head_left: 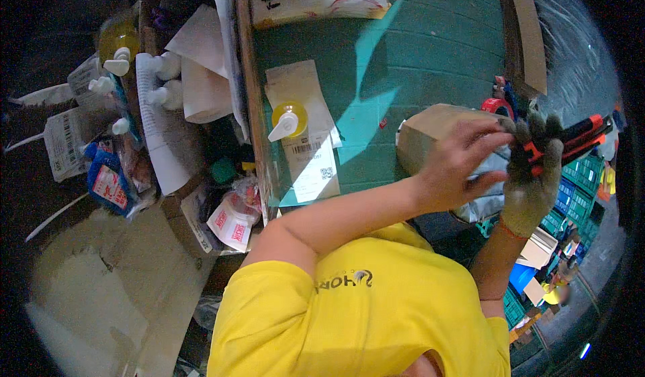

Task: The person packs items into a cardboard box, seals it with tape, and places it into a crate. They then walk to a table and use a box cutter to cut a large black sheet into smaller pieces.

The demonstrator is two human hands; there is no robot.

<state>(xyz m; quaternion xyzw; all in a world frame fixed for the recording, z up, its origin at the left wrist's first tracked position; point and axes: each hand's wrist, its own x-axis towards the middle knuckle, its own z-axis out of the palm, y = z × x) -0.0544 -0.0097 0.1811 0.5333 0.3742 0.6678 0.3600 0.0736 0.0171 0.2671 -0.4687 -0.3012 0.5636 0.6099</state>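
Observation:
My right hand [534, 175], in a grey work glove, is raised at the right of the head view. It is closed around a red-and-black long-bodied tool [584, 135] that looks like a box cutter and sticks out to the right. My left hand [463, 155] is bare, its fingers apart and slightly bent, with the fingertips close to the glove. Whether they touch it I cannot tell. Below my hands a brown parcel [426, 128] lies on the green table [443, 48], partly hidden by my left hand. Grey plastic wrapping [480, 205] shows beneath my left hand.
A yellow pump bottle [289, 120] stands on labelled paper [312, 169] at the table's left. A white plastic package [322, 1] lies at the far edge. Folded cardboard [525, 37] stands far right, near a red ring [497, 106]. A blue bottle [107, 182] and other bottles crowd the left.

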